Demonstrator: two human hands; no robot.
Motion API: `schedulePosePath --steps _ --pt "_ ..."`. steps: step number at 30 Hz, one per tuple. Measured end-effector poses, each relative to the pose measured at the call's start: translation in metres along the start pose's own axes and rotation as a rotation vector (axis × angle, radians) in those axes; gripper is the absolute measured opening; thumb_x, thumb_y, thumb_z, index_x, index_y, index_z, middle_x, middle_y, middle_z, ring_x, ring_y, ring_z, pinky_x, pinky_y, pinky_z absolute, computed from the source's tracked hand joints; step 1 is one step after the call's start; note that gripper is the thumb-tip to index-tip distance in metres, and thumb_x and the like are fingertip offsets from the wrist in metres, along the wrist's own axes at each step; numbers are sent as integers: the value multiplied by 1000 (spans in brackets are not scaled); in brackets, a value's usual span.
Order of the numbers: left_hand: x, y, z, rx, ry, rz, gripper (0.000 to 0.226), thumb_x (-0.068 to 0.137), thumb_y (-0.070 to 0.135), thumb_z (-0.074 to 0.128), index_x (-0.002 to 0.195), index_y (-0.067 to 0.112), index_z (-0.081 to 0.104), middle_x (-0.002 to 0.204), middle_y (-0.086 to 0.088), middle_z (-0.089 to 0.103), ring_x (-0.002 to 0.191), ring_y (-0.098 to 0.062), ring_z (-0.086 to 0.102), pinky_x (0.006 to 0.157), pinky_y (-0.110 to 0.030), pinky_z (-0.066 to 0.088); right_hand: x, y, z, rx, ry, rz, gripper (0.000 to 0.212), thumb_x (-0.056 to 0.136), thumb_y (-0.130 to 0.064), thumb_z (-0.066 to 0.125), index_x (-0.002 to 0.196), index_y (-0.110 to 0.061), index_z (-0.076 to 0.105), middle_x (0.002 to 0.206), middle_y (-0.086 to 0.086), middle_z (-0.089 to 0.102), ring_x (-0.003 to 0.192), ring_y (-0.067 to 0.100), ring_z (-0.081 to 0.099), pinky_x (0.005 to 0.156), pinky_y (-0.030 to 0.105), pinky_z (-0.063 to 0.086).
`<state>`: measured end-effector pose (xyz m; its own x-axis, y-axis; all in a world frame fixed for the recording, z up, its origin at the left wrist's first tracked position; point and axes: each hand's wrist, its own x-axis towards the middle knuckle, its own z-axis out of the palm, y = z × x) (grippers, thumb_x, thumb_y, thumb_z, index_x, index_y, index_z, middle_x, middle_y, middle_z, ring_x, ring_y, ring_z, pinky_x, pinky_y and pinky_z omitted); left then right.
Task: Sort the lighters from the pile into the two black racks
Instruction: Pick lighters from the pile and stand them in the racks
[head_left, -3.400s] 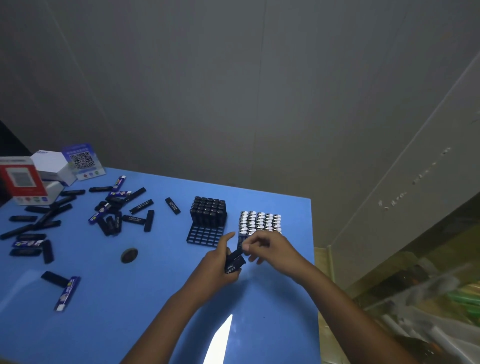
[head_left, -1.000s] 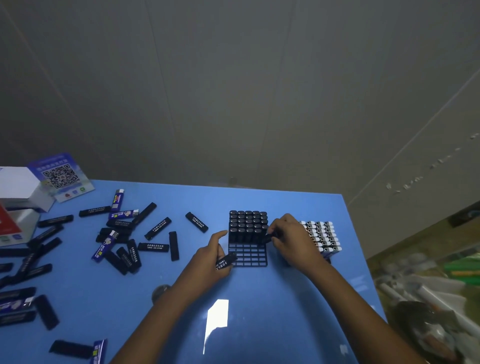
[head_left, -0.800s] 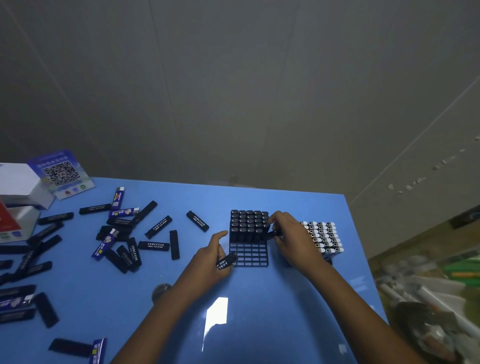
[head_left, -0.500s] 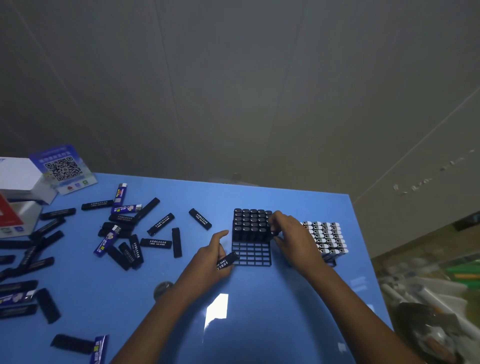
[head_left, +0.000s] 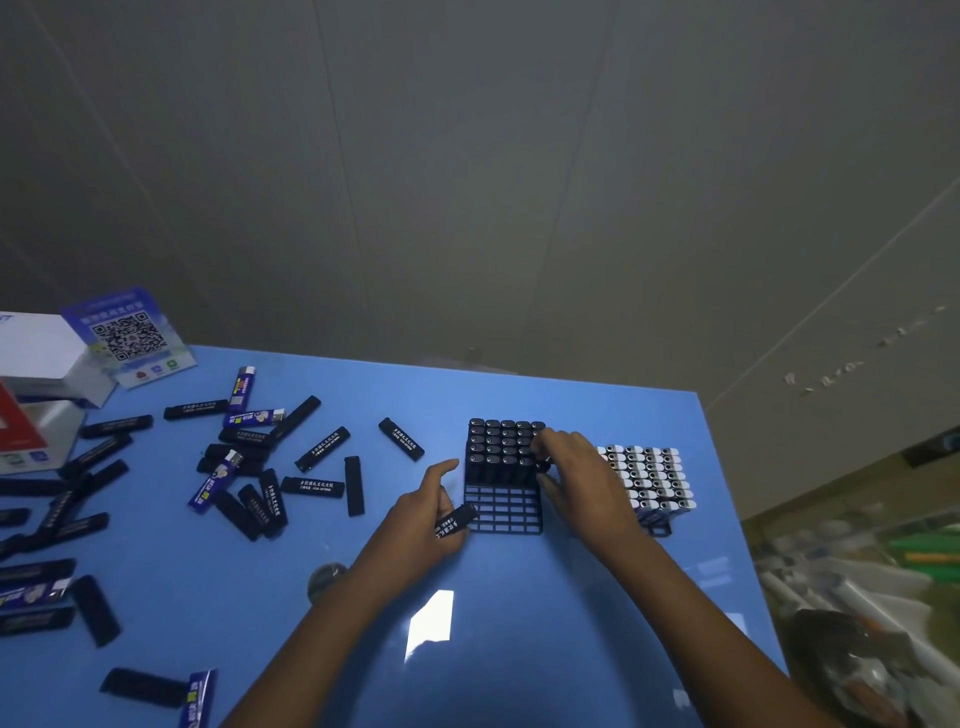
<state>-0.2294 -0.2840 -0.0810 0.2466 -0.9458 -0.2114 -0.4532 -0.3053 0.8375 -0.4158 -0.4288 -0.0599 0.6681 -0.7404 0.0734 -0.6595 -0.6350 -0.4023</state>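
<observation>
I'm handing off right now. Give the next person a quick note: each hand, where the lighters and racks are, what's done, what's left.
Left hand: grips one black lighter at the near left corner of the left rack.
Right hand: fingers at the right end of that rack's filled rows; whether it holds a lighter is hidden.
Left rack: far rows hold black lighters, near rows are open.
Right rack: packed with white-capped lighters, partly behind the right hand.
Left: the pile of black and blue lighters on the blue table.
</observation>
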Motion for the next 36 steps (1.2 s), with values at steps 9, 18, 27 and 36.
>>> schedulePosePath --steps 9,18,27,36 --pt "-5 9 0 38 42 45 81 82 17 78 147 32 32 80 7 55 70 -6 55 74 -24 49 -14 -35 -14 668 -170 147 11 87 -8 73 88 -18 68 77 -5 66 69 5 57 70 19 51" --pt "-20 10 -2 68 92 78 83 78 24 83 144 34 34 79 8 54 71 -9 58 74 -36 53 -32 -64 -13 799 -273 157 13 83 -10 79 91 -17 71 79 -2 71 72 7 64 73 19 53" --pt "-35 0 -28 430 146 123 81 87 52 67 152 24 28 127 10 49 118 -11 49 97 -27 43 -23 -63 -12 603 -161 143 21 83 -3 75 84 -22 68 74 -6 65 65 3 57 68 20 52" --pt "-22 -15 -39 929 313 103 90 83 68 38 146 5 45 154 -15 41 143 -33 37 109 -56 40 -2 -57 -5 246 -59 43 27 83 -6 70 84 -30 59 85 -11 62 75 2 57 68 13 44"
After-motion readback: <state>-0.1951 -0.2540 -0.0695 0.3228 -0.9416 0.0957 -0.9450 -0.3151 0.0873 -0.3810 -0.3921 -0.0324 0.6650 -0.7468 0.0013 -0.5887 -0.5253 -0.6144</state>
